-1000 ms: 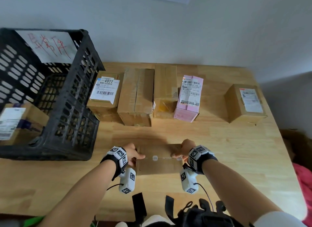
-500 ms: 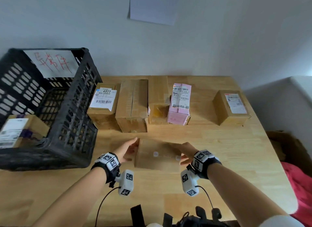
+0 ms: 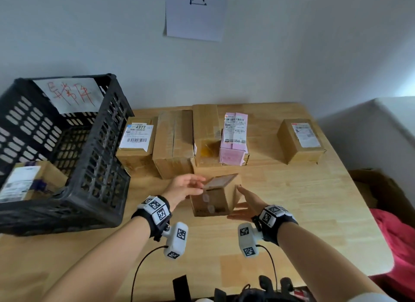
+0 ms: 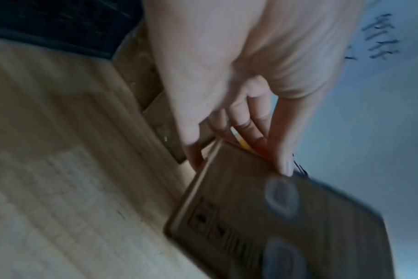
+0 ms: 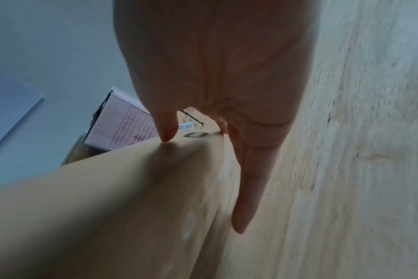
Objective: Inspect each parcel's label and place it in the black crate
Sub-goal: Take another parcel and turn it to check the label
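Note:
A small brown cardboard parcel stands tipped up on the wooden table between my hands. Its shiny label face points up and away. My left hand pinches its upper left corner; in the left wrist view the thumb lies on one face of the parcel and the fingers on the far edge. My right hand lies flat against the right side, fingers straight. The black crate stands at the left with one labelled parcel inside.
A row of parcels stands behind: one labelled 4977, two plain brown boxes, a pink one, and a separate box at the right. Red cloth and a cardboard carton lie beyond the table's right edge.
The parcel lay flat, held at both ends; it has been turned up onto one end and moved farther from me. My hands shifted to its corner and side. The head view rose.

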Demonstrator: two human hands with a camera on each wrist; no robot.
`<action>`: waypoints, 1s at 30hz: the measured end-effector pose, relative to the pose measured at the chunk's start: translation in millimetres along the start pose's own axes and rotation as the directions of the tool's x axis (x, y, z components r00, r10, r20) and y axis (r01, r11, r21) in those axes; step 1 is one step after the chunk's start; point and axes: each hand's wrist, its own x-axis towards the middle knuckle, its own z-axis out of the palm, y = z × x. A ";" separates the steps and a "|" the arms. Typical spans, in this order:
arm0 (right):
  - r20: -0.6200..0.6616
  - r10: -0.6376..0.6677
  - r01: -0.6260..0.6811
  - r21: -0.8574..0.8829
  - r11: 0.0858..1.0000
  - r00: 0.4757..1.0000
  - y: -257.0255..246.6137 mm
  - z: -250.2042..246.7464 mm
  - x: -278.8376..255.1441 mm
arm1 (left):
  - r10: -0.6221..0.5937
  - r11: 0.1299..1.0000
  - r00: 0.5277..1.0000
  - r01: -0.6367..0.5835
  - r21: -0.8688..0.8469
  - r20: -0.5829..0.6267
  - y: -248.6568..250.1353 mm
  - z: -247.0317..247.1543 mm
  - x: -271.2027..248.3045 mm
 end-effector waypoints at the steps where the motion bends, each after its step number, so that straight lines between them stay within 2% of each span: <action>1: 0.004 0.007 -0.007 -0.016 1.000 1.000 -0.1 0.7 0.4 | 0.015 0.997 0.999 -0.018 0.080 0.038 1.5 4.7 0.6; 3: 0.015 0.018 -0.017 -0.037 0.999 1.000 -1.0 4.1 -2.6 | -0.004 0.984 0.994 -0.015 0.175 0.110 -2.5 14.7 2.4; 6: 0.021 0.018 -0.015 -0.124 0.992 1.000 -1.3 6.9 -16.2 | -0.085 0.973 0.988 0.054 0.224 0.130 -14.4 25.9 5.4; 9: -0.008 0.000 -0.002 -0.280 0.960 1.000 4.8 0.4 -20.5 | -0.156 0.972 0.984 0.137 0.193 0.089 -26.8 32.5 12.1; 12: -0.034 0.000 -0.010 -0.300 0.954 0.999 11.7 -8.4 -19.3 | -0.246 0.961 0.969 0.242 0.136 0.011 -32.1 35.9 21.7; 15: -0.031 -0.008 -0.002 -0.303 0.953 0.999 14.6 -15.4 -20.8 | -0.349 0.929 0.935 0.354 0.111 -0.063 -34.4 41.0 33.6; 18: -0.048 0.000 -0.013 -0.267 0.964 0.999 19.3 -27.1 -19.0 | -0.423 0.900 0.905 0.424 0.100 -0.030 -32.3 53.2 42.4; 21: -0.054 -0.001 -0.016 -0.309 0.951 0.999 24.5 -49.2 -20.0 | -0.455 0.886 0.887 0.443 0.138 0.075 -28.4 79.5 44.8; 26: -0.113 -0.018 -0.033 -0.436 0.899 0.993 16.8 -104.5 -12.4 | -0.445 0.880 0.890 0.415 0.232 0.095 -16.6 134.9 56.1; 30: -0.138 -0.036 -0.038 -0.499 0.866 0.990 -2.8 -155.5 -13.4 | -0.459 0.873 0.886 0.436 0.220 0.067 -6.0 187.2 69.7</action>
